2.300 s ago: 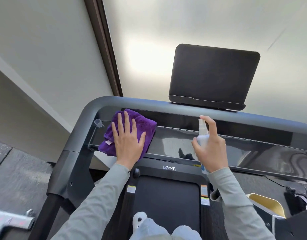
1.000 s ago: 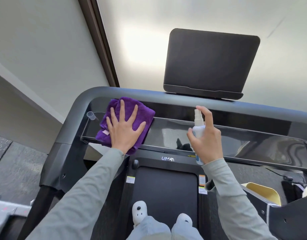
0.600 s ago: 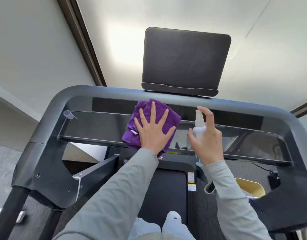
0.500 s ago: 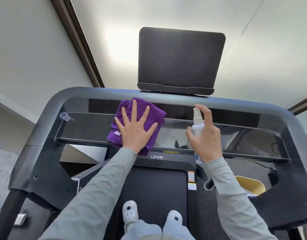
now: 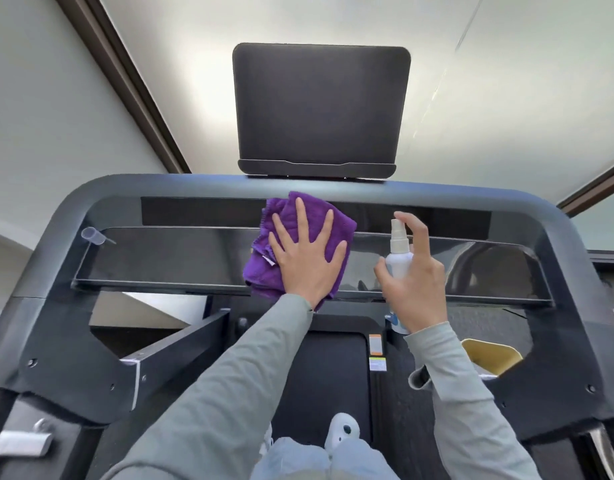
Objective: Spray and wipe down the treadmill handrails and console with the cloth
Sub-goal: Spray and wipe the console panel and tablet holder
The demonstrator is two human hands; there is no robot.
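A folded purple cloth (image 5: 291, 216) lies on the glossy black console panel (image 5: 167, 258) of the treadmill, near its middle. My left hand (image 5: 307, 258) presses flat on the cloth, fingers straight and spread. To its right my right hand (image 5: 414, 282) grips a small white spray bottle (image 5: 398, 252) upright over the console, index finger resting over the nozzle. The grey handrail bar (image 5: 125, 185) curves round the console's top and sides.
A dark tablet holder (image 5: 319, 109) stands above the handrail's centre. A small clear cap (image 5: 90, 234) sits at the console's left end. The black belt (image 5: 329, 375) and my white shoes (image 5: 342, 429) lie below. A yellow-lined container (image 5: 489, 355) is at lower right.
My left hand has slid the cloth along the console from its left end toward the middle, going back and forth. The right hand with the bottle has stayed roughly in place.
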